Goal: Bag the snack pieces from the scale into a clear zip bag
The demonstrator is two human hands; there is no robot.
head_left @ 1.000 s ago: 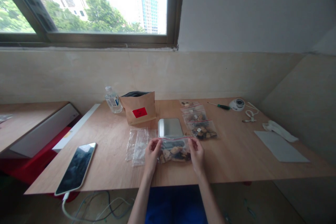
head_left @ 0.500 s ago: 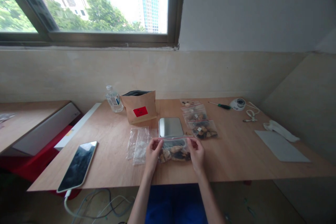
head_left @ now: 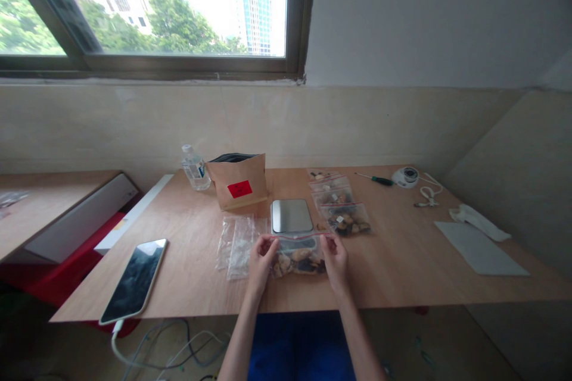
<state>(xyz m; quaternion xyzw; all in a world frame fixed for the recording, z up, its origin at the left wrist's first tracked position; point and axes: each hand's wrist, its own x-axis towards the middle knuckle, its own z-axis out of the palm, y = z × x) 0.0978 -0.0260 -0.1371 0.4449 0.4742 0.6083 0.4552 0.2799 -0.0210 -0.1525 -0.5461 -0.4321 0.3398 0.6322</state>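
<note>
A clear zip bag [head_left: 298, 261] with a red seal line and brown and dark dried pieces inside lies near the table's front edge. My left hand [head_left: 262, 259] pinches its upper left corner, and my right hand [head_left: 334, 256] pinches the upper right one, so the top edge is stretched between them. Just behind the bag sits a small scale [head_left: 291, 216] with a silver plate. Left of my left hand lie flat clear bags [head_left: 239, 250]. More filled zip bags [head_left: 347, 220] overlap in a row at the right of the scale.
A brown paper pouch [head_left: 239, 184] with a red label stands open at the back, beside a water bottle [head_left: 195, 169]. A phone [head_left: 134, 281] on a cable lies at left. At right are a screwdriver [head_left: 379, 180], a dome camera [head_left: 406, 177] and a white sheet [head_left: 480, 250].
Both hands keep their pinch on the bag's top corners. The dried pieces inside sit slightly differently; otherwise the view has barely shifted.
</note>
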